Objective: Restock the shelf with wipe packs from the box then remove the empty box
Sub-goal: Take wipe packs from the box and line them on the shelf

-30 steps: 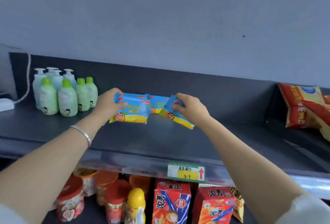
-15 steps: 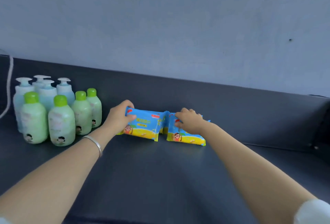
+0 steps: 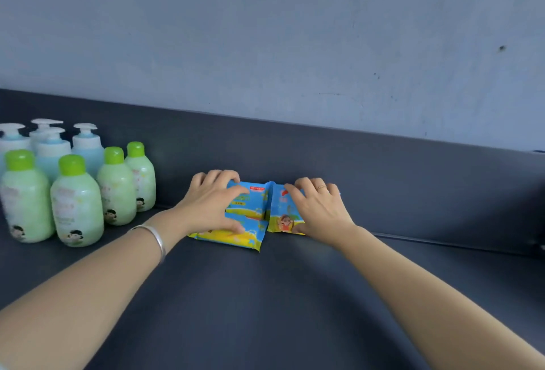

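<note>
The left wipe packs (image 3: 246, 222), seemingly two stacked, and the right wipe pack (image 3: 281, 217) lie touching side by side at the back of the dark shelf (image 3: 265, 310), against its rear lip. They look light, soft and squashy in glossy, slippery film, so a hold across the flat body seems safer than one on the crimped seams. The left hand (image 3: 206, 207) clasps its packs so, fingers over the far edge, thumb on the near one; the right hand (image 3: 318, 210) likewise. Green-capped bottles (image 3: 76, 201) stand nearby.
</note>
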A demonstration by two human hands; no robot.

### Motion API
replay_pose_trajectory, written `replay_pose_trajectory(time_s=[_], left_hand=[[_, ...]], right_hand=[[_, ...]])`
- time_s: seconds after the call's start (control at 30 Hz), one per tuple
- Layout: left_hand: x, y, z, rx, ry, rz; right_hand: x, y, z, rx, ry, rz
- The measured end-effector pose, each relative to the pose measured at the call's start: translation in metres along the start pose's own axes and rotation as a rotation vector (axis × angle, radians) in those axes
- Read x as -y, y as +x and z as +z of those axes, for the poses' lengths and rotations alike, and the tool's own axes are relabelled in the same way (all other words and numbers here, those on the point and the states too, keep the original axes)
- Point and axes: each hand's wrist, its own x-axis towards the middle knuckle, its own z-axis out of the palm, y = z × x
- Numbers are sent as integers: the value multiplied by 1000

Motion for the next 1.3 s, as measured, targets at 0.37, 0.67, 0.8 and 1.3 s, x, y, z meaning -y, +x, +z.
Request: replay_pose_trajectory(time_s=[0.37, 0.67, 0.8, 1.3], left_hand=[[2, -5, -3, 437, 42, -85], [6, -13, -7, 562, -154, -197], [6, -16, -9, 521, -159, -206], [8, 15, 19, -272, 146, -60]], right_hand=[[8, 4, 3, -53, 50, 38], [9, -6, 0, -145, -46, 83], [21, 0, -6, -270, 1, -4], [35, 24, -11, -109, 146, 39]])
